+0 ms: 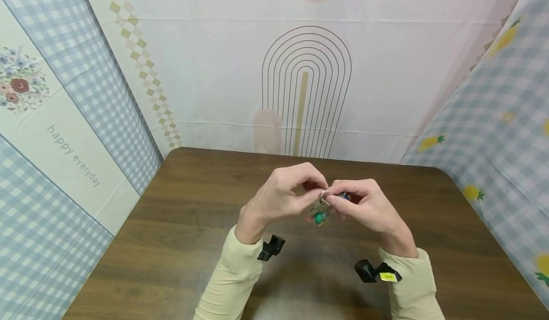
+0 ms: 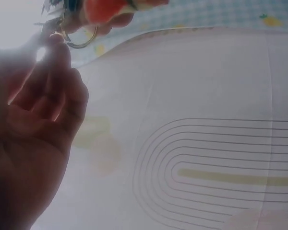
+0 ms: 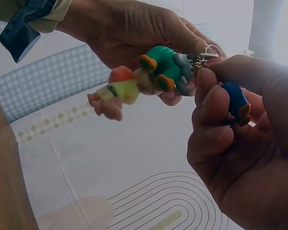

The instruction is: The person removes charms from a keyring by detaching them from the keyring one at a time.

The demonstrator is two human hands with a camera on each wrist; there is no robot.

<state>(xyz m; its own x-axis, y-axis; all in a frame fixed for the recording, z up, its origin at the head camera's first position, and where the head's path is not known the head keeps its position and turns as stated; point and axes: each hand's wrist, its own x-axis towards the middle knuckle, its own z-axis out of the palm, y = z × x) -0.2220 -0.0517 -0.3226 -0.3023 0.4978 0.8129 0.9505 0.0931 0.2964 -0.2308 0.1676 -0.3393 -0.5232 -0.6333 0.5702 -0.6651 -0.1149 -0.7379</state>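
Observation:
Both hands meet above the brown table around a bunch of small figurine keychains. My left hand (image 1: 279, 191) pinches the metal key ring (image 1: 323, 195) between thumb and fingertips; the ring's curve (image 2: 84, 42) also shows in the left wrist view. From the ring hang a green figurine (image 3: 165, 67) with orange feet and grey head, and a red-and-yellow figurine (image 3: 124, 88). My right hand (image 1: 371, 205) grips a blue figurine keychain (image 3: 236, 98), partly hidden by the curled fingers. Its thumb and index fingertips pinch the metal hardware right at the ring.
The brown wooden table (image 1: 180, 229) lies beneath the hands. A white printed cloth (image 1: 206, 72) hangs behind it, with blue checked cloths (image 1: 506, 143) on both sides. Each wrist wears a black camera (image 1: 271, 247).

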